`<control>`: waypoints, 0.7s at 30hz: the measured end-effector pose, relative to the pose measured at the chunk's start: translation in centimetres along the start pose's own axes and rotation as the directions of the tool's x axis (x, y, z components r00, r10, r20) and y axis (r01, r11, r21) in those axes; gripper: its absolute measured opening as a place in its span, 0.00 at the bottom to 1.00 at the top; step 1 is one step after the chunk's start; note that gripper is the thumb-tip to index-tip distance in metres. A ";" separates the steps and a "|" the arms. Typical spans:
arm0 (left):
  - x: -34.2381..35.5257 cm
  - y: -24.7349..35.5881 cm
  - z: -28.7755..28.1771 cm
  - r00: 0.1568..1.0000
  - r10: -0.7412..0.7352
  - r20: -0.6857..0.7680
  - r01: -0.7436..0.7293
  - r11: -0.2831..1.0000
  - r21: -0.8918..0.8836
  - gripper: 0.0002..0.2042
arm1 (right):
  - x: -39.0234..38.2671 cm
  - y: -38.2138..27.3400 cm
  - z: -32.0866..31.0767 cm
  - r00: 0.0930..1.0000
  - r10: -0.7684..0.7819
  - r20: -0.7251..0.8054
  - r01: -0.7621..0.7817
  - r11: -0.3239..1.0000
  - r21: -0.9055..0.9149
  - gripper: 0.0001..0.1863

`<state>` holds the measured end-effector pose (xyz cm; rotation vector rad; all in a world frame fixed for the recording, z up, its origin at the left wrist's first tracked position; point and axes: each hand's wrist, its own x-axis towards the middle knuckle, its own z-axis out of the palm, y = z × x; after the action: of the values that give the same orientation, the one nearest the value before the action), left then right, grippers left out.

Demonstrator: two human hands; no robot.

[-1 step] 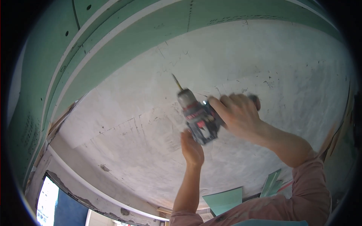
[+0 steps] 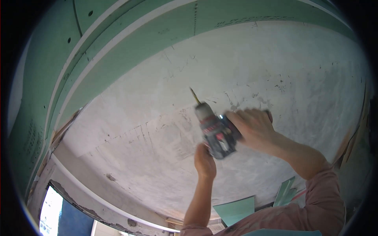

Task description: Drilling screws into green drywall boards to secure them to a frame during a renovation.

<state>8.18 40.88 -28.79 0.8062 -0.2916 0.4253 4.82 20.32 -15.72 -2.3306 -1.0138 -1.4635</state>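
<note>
A dark grey and red cordless drill (image 2: 218, 135) is held up in front of a pale, scuffed plaster surface (image 2: 157, 126). My right hand (image 2: 252, 125) wraps round its handle from the right side. My left hand (image 2: 205, 162) bears on the rear of the drill body, thumb against its side; its other fingers are mostly hidden behind the tool. From the chuck, a thin yellowish bit (image 2: 194, 95) points up and to the left. Whether its tip touches the plaster I cannot tell. Slight blur covers the drill.
Green plasterboard (image 2: 130, 47) with pale raised edges curves across the top and left. At the bottom, more green board pieces (image 2: 236, 210) stand near my sleeve. A bright window opening (image 2: 51, 208) with a dark blue panel lies at lower left. Wood strips (image 2: 350, 145) show at the right edge.
The drill and both hands have shifted slightly down and to the right. My grip on it looks the same.
</note>
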 end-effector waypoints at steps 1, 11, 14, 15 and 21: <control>-1.1 -2.9 -4.2 0.990 -0.143 -0.008 0.143 0.989 -0.049 0.11 | -2.6 0.0 0.3 0.989 0.086 0.122 -0.109 0.974 0.198 0.24; -13.5 -16.7 -8.6 0.500 -0.838 -0.217 0.804 0.543 -0.244 0.09 | -33.3 1.0 1.4 0.535 0.345 0.772 -0.844 0.168 0.509 0.25; -14.1 -19.8 -8.0 0.432 -0.884 -0.177 0.875 0.459 -0.154 0.07 | -37.5 0.8 0.1 0.417 0.293 0.861 -0.849 -0.213 0.484 0.23; -14.2 -20.9 -7.0 0.425 -0.888 -0.176 0.881 0.451 -0.142 0.07 | -38.8 0.8 -0.5 0.416 0.296 0.860 -0.692 -0.511 0.510 0.21; -15.9 -25.2 1.8 0.504 -0.789 -0.350 0.855 0.514 0.072 0.06 | -44.4 2.1 -1.2 0.347 0.260 0.901 -0.597 -0.680 0.426 0.23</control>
<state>6.00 19.93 -49.98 1.0111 0.4478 -0.3788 -6.71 -1.33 -52.80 -1.0042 -0.1298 0.4412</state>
